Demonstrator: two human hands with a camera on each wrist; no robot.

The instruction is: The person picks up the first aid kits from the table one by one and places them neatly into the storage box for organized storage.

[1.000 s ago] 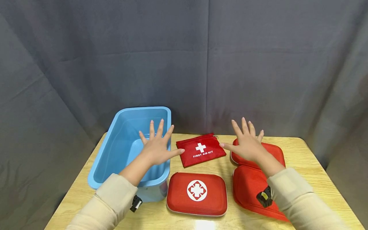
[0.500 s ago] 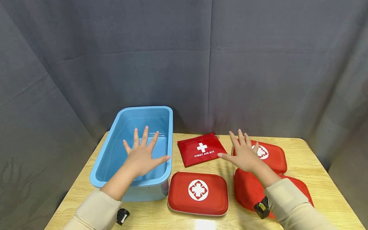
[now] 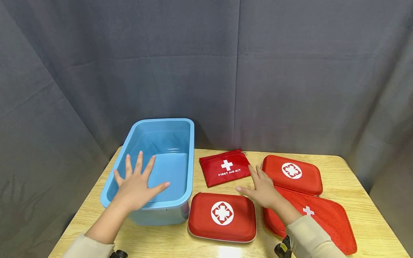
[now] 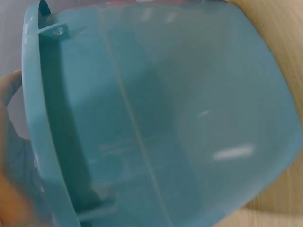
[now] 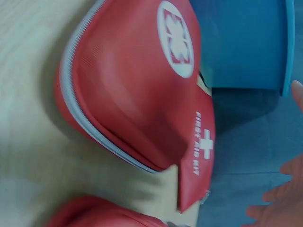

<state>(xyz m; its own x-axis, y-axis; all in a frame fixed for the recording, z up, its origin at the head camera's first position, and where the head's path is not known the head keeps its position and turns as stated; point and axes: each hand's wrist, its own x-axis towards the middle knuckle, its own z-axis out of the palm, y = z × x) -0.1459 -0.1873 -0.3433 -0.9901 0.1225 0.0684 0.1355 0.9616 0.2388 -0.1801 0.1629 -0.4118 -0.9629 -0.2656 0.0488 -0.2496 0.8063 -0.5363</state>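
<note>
My left hand point(image 3: 133, 188), fingers spread, hovers over the near part of a blue plastic tub point(image 3: 191, 157) and holds nothing. In the left wrist view the tub's outer wall point(image 4: 189, 109) fills most of the picture. My right hand point(image 3: 262, 190) is also empty with its fingers extended, in the air between a red hard-shell first aid case point(image 3: 203, 218) and the red cases on the right. Behind that case lies a flat red first aid pouch point(image 3: 209, 168) with a white cross. The right wrist view shows the zipped edge of the first aid case point(image 5: 123, 75) close up.
At the right, another hard-shell first aid case point(image 3: 274, 168) lies at the back, and a soft red case point(image 3: 335, 222) with a small white cross lies in front of it. Everything stands on a wooden table point(image 3: 332, 172), with a grey curtain point(image 3: 206, 71) behind.
Both hands have drawn back toward the body, the left also moving left over the tub. The two red cases on the right are now less covered by the right hand and arm.
</note>
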